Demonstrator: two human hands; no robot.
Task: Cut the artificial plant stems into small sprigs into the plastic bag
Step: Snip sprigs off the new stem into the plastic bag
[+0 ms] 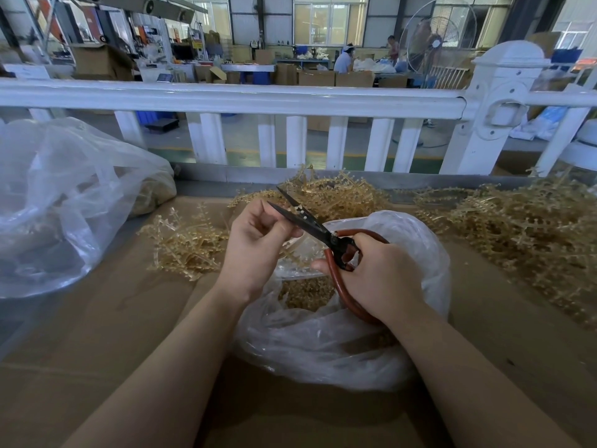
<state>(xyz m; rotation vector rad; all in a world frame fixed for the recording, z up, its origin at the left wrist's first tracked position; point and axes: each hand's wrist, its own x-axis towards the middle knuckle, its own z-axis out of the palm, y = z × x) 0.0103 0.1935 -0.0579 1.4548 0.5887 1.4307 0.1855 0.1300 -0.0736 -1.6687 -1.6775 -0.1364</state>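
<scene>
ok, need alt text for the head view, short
A person's right hand grips red-handled scissors, blades open, while the left hand pinches a tan artificial stem over an open clear plastic bag holding cut sprigs. Piles of uncut stems lie on the cardboard-covered table, with a white railing behind.

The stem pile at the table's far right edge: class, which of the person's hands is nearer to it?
Right. The right hand, gripping the scissors, sits closer to that pile; the left hand lies further off.

One head-worn wide-angle view looks forward and down, close over the cardboard table (97, 334), toward a white railing (226, 98).
</scene>
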